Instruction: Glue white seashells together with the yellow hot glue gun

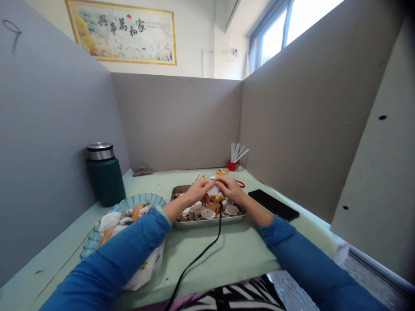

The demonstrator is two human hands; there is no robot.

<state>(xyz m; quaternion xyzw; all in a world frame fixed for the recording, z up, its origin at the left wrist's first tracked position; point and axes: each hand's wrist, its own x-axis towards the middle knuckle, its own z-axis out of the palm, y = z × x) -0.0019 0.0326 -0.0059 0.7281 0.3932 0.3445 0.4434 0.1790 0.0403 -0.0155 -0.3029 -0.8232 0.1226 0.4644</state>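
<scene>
Both my hands meet over a metal tray [181, 224] filled with seashells and small stones. My left hand [197, 190] and my right hand [229, 189] have their fingers closed together on a pale shell [213, 190] held just above the tray. More white and orange shells [208, 213] lie in the tray below. A black cable [201, 255] runs from the tray area toward me, between my blue sleeves.
A blue glass plate [142, 200] of shells sits at the left, under my left forearm. A dark green flask [105, 175] stands by the left wall. A black phone [272, 204] lies at the right, a red cup of white sticks [232, 164] at the back.
</scene>
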